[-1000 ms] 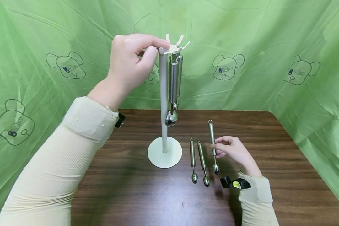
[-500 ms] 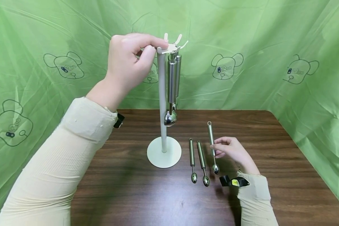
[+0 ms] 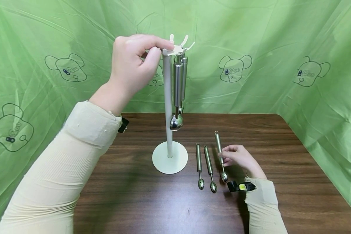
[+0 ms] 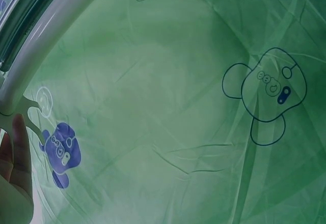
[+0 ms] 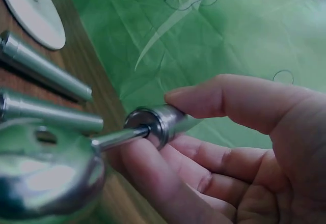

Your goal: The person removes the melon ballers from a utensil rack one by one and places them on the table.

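A white stand [image 3: 169, 156] rises from a round base on the dark wooden table [image 3: 280, 182], and everything else places itself around it. The left hand [image 3: 133, 65] is at the top of the stand's pole, its thumb and forefinger curled to pinch the edge of the small hook plate [image 3: 178, 48] that crowns it; the left wrist view shows only a thumb tip [image 4: 18, 137] against the pole's curved top, with green cloth behind. From the hooks on the far side of the pole hang two steel tools [image 3: 179, 87], their handles close together and a rounded scoop head at the bottom, clear of the base. To the right of the base, two more steel scoops [image 3: 204, 165] lie on the table side by side, handles pointing away from the person and heads toward them. Just right of that pair, the right hand [image 3: 240, 157] grips a third scoop [image 3: 220, 152]; the right wrist view shows the thumb [image 5: 239, 99] and fingers closed round the lower end of its handle, the thin neck and shiny head [image 5: 48, 183] jutting toward the camera. Its head is low by the table and its ringed end tilts up and away. A green bear-printed cloth [image 3: 280, 48] hangs behind the stand.
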### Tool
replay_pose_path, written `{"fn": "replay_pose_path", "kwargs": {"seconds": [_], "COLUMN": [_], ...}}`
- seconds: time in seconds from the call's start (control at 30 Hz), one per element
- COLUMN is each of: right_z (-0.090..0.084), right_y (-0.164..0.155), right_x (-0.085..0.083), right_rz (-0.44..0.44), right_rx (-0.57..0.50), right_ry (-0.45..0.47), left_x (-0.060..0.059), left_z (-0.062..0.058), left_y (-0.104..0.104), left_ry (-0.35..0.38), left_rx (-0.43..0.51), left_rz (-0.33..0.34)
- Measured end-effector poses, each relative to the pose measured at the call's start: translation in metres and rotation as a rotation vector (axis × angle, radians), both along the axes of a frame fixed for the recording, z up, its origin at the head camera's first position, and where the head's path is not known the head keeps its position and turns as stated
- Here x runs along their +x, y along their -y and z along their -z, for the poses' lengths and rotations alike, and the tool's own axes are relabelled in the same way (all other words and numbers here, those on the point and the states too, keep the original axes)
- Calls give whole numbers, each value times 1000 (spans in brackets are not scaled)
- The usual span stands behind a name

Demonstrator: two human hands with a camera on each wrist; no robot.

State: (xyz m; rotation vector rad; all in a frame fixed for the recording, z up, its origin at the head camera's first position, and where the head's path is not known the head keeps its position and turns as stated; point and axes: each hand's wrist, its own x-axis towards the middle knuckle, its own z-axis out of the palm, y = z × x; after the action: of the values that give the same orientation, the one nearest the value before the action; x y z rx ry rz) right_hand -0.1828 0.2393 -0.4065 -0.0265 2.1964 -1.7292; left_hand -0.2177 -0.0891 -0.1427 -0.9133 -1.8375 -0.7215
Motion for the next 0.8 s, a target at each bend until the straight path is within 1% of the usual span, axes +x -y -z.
{"fn": "replay_pose_path", "kwargs": {"seconds": [0.13,0.37,0.67,0.8], "right_z": [6,14,20,22], "right_y": [-3,-8,-10,-12], "right_x": [-1,-2,-2,-2], "right_rz": [-14,-45,-21,-35], "right_rx": [-9,4,12,15], "right_ry": [34,65,103,119], "left_x": [0,0,0,1], "left_z": [0,0,1,1], "left_y": [0,0,-1,-1], "left_ry": [0,-4,2,-1], "left_rx": [1,2,12,14], "left_rz": [3,3,1,-6]}}
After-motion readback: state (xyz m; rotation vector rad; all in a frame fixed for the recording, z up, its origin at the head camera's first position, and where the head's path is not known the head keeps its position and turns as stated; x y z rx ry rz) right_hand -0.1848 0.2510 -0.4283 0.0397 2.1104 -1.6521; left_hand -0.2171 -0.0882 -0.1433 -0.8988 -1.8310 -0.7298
